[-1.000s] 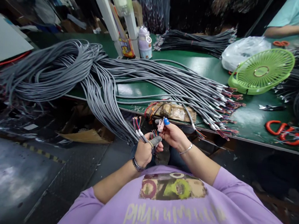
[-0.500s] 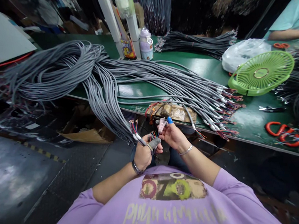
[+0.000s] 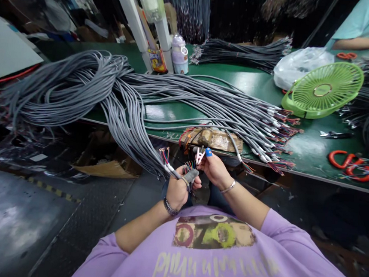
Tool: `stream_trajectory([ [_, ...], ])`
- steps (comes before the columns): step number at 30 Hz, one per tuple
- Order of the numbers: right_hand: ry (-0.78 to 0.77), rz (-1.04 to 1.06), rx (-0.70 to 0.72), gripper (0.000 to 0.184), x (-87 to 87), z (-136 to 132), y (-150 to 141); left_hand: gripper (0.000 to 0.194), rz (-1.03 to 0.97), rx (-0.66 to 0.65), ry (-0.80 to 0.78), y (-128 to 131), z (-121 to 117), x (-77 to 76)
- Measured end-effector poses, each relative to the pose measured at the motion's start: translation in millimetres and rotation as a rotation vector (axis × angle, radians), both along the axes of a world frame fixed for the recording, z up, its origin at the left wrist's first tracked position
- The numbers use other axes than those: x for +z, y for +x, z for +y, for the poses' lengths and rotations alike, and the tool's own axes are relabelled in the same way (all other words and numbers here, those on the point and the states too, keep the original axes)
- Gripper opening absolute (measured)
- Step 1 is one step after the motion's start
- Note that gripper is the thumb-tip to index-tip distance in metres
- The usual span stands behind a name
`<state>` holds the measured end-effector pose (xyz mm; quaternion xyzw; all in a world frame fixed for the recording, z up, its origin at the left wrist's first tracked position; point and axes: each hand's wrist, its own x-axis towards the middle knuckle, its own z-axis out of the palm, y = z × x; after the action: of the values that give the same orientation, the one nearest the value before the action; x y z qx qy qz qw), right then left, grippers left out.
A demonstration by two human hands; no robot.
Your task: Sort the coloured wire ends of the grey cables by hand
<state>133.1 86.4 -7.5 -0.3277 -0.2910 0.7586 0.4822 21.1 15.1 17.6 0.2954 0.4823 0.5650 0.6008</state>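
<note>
My left hand is closed on a grey cable, with a grey cover on its thumb. Thin coloured wires fan out at the cable's end, just above that thumb. In my right hand is a small white V-shaped clip, held right beside the wire ends; a blue cover sits on one fingertip. Whether the clip touches a wire is too small to tell. More grey cables run down from the bench to my left hand, some with white-banded ends.
A long bundle of grey cables lies across the green bench. A taped block sits at its front edge. To the right are a green fan, snips and orange-handled scissors. A co-worker's arm shows far right.
The clip in my right hand has turned slightly and now shows a clear V shape, where before it was blurred. My left hand stays nearly in place on the cable.
</note>
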Motion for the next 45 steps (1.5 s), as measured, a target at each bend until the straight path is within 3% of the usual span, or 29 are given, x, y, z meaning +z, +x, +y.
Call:
stream_trajectory([
  [3, -0.11, 0.098, 0.103, 0.044, -2.8, 4.3, -2.1, 0.025, -0.008, -0.011, -0.004, 0.3, -0.1, -0.1],
  [7, -0.189, 0.146, 0.081, 0.042, -0.8, 8.0, -6.2, 0.025, -0.008, -0.025, -0.017, 1.2, 0.6, -1.1],
  [12, -0.206, 0.162, 0.019, 0.039, 0.5, 7.3, -9.5, 0.027, 0.008, -0.045, -0.038, 2.7, 3.8, -4.2],
  [18, -0.21, 0.21, 0.092, 0.042, 3.7, 1.0, -3.8, 0.023, -0.001, -0.023, -0.008, 0.3, -2.1, -2.8],
  [25, -0.105, 0.106, 0.085, 0.027, 10.3, -4.8, 3.0, 0.021, 0.007, 0.019, 0.027, -3.7, -9.8, -0.9],
  [31, -0.083, 0.066, 0.057, 0.033, 10.4, -3.8, 3.4, 0.021, -0.01, 0.017, 0.021, -1.6, -2.3, 0.8],
  [40, -0.184, 0.19, 0.153, 0.046, -2.0, 9.3, -3.6, 0.027, -0.023, 0.029, -0.027, 2.4, 2.3, 1.9],
  [45, -0.243, 0.206, 0.048, 0.043, -1.0, 9.8, -11.7, 0.025, -0.014, 0.017, -0.017, 2.8, 4.4, -3.9],
])
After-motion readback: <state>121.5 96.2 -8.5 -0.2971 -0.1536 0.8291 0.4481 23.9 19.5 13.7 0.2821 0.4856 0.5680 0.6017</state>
